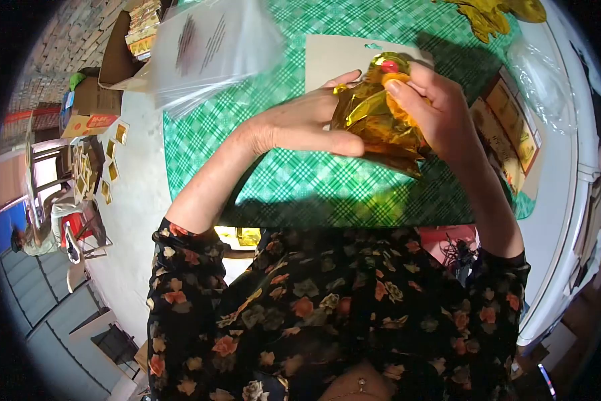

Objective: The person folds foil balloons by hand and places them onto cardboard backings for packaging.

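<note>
A shiny transparent yellow plastic piece (381, 127) with an orange part and a red spot near its top is held above the green plaid tablecloth (300, 180). My right hand (437, 110) pinches it at its upper right. My left hand (314, 123) lies against its left side, thumb and fingers apart around the edge. Behind both hands is a pale card (327, 57) with a small hanging slot.
Clear plastic bags (213, 50) lie at the table's back left. More yellow plastic (491, 17), a crumpled clear bag (544, 80) and printed cards (508, 130) are at the right. Boxes (90, 107) and a seated person (43, 230) appear at the far left.
</note>
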### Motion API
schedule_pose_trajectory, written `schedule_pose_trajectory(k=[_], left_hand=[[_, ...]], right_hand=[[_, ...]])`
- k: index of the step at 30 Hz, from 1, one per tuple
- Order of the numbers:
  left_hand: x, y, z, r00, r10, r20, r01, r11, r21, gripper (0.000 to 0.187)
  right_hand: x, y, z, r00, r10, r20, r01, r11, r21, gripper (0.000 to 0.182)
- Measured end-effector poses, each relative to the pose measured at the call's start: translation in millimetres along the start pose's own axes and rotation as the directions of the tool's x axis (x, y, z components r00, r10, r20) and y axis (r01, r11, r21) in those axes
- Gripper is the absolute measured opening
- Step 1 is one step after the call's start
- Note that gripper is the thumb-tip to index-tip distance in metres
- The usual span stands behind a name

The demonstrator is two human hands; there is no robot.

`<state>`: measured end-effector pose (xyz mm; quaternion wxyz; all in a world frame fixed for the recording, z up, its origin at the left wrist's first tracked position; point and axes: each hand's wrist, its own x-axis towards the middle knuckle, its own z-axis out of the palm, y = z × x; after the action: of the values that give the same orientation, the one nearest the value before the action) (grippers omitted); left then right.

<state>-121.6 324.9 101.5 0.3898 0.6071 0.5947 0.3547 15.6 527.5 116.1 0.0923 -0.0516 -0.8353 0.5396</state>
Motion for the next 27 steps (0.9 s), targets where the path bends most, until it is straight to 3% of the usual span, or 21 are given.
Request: schedule_pose_trajectory(k=[2,5,6,9,12,14,15,17,18,19,21,22,27], left_hand=[[0.9,3.9,10.5,0.990,-0.013,-0.143,0.008,0.999,-0.037,0.068],[-2.1,-4.9,11.6,0.957,-0.256,-0.134,0.246,0.965,-0.089,0.066],[-1.4,-12.8,9.3,0.965,-0.249,-0.082,0.246,0.968,-0.052,0.068],[-1.9,-14.3,13.4,0.976,-0.172,-0.133,0.167,0.985,-0.043,0.068],[-1.8,-12.5,13.9,0.981,-0.120,-0.154,0.115,0.992,-0.042,0.065],[-4.2,-14.0,12.0,0.976,-0.179,-0.120,0.180,0.984,0.000,0.061],[-3.6,-14.2,11.0,0.973,-0.208,-0.100,0.211,0.977,0.022,0.060],[3.3,-9.5,6.3,0.998,-0.040,-0.041,0.042,0.998,0.036,0.058],[6.3,-8.2,4.0,0.999,0.044,-0.013,-0.043,0.998,0.041,0.058],[7.4,-13.7,5.8,0.986,0.163,-0.011,-0.162,0.983,0.084,0.060],[7.0,-11.9,3.7,0.970,0.241,0.017,-0.239,0.950,0.203,0.064],[4.6,-10.7,4.5,0.967,0.254,-0.014,-0.245,0.945,0.216,0.064],[-23.2,-1.5,13.1,0.967,0.216,-0.132,-0.172,0.944,0.281,0.061]], right_hand=[[8.6,8.1,-3.1,0.999,-0.046,0.013,0.046,0.999,0.016,0.019],[1.7,3.0,-12.4,1.000,0.027,-0.003,-0.027,0.997,0.069,0.025],[-6.4,13.7,-25.8,0.999,0.018,0.034,-0.021,0.995,0.102,0.027],[-44.3,31.5,-53.9,0.987,0.003,0.161,-0.013,0.998,0.060,0.049],[-94.3,21.4,-48.1,0.981,-0.026,0.195,0.055,0.988,-0.145,0.061],[-109.8,15.9,-33.1,0.988,-0.047,0.150,0.087,0.957,-0.276,0.067],[-112.5,21.3,-27.2,0.986,-0.095,0.137,0.141,0.912,-0.384,0.067],[-113.5,31.5,-16.8,0.972,-0.199,0.125,0.234,0.773,-0.589,0.068],[-108.1,24.0,-10.2,0.961,-0.266,0.071,0.244,0.705,-0.666,0.057],[-106.1,28.2,-5.6,0.938,-0.336,0.078,0.303,0.695,-0.652,0.051],[-102.4,38.7,5.4,0.876,-0.473,0.092,0.423,0.663,-0.618,0.040],[-103.4,27.1,9.5,0.885,-0.458,0.076,0.403,0.677,-0.616,0.031],[-109.0,31.0,11.2,0.886,-0.453,0.094,0.409,0.672,-0.617,0.033]])
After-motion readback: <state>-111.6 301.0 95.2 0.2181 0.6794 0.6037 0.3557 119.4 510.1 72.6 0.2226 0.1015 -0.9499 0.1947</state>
